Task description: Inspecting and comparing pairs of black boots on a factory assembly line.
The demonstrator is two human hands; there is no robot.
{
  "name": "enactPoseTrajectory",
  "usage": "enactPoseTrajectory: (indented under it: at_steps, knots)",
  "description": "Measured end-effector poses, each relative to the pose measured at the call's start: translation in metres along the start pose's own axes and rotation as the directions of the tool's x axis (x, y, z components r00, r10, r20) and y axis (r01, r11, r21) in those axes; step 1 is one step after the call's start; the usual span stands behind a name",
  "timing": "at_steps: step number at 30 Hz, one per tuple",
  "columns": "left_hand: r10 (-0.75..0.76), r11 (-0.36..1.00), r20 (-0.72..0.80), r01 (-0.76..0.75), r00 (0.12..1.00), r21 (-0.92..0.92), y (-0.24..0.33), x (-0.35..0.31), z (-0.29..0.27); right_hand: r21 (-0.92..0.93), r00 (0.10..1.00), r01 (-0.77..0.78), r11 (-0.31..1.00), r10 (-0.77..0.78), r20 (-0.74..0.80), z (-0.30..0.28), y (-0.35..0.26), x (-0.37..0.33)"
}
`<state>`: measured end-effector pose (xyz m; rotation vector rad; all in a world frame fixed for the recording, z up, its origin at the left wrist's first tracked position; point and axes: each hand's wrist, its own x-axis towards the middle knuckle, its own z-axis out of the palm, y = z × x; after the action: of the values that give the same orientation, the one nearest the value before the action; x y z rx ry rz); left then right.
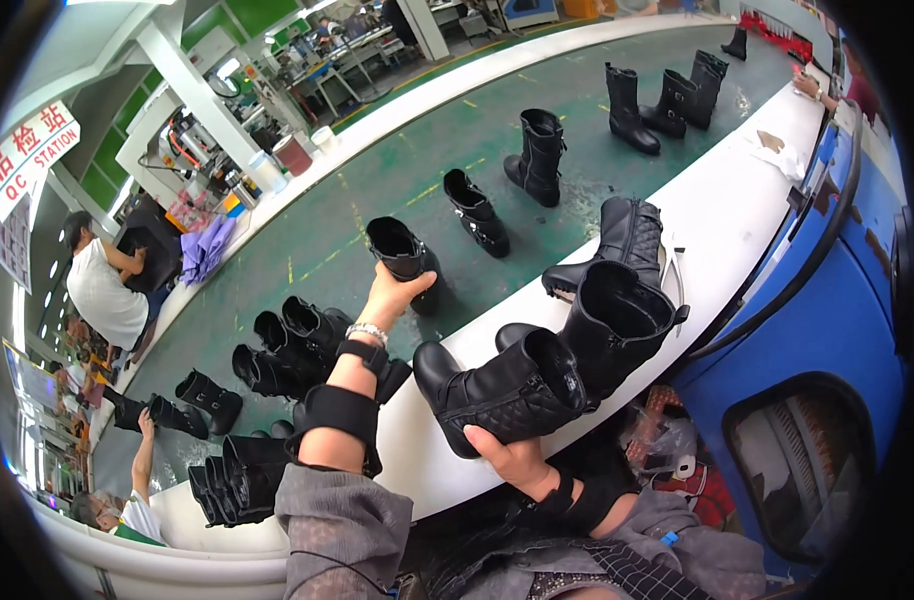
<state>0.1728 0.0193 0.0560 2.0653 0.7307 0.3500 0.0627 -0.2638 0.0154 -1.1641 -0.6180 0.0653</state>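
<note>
My left hand (399, 298) reaches over the green belt. Its fingers close round the shaft of a black boot (395, 245), whose open top faces up. Nearer to me, my right hand (517, 465) grips another black boot (502, 395) with a quilted shaft, tilted above the white ledge; the thumb presses near its heel and the other fingers are mostly hidden. Directly behind it a second quilted boot (617, 325) stands with its opening toward me. One more quilted boot (629, 240) is on the ledge beyond, beside a pale-handled hand tool (673, 272).
Several black boots (287, 345) cluster on the belt at left, with more boots (239, 475) lying nearer. Others (537, 160) stand farther along the green belt (377, 170). A blue machine (777, 290) borders the right side. Co-workers (112, 280) are at the left; one reaches toward boots.
</note>
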Motion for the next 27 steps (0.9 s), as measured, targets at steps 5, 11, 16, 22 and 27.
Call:
enactPoseTrajectory:
  at_steps: [5,11,16,22,27]
  knots:
    - [-0.080,0.901,-0.245,-0.035,0.966,-0.432,-0.016,0.014,-0.009,0.054,0.996,-0.004,0.999,0.009,-0.090,0.001,0.001,-0.002]
    - [-0.118,0.508,-0.093,-0.021,0.989,-0.861,-0.024,-0.048,-0.062,-0.133,0.983,0.060,0.989,-0.082,-0.165,0.001,0.010,-0.006]
    - [-0.004,0.138,0.126,0.125,0.992,-0.982,-0.011,-0.122,-0.084,-0.185,0.975,0.099,0.978,-0.133,-0.179,-0.005,0.011,0.000]
    - [0.123,-0.074,0.189,0.199,0.974,-0.977,-0.007,-0.183,-0.084,-0.296,0.970,0.135,0.945,-0.188,-0.157,-0.048,0.009,0.028]
    - [0.098,-0.135,0.164,0.176,0.982,-0.975,-0.005,-0.211,-0.075,-0.467,0.987,-0.079,0.880,0.002,-0.163,-0.080,0.007,0.044]
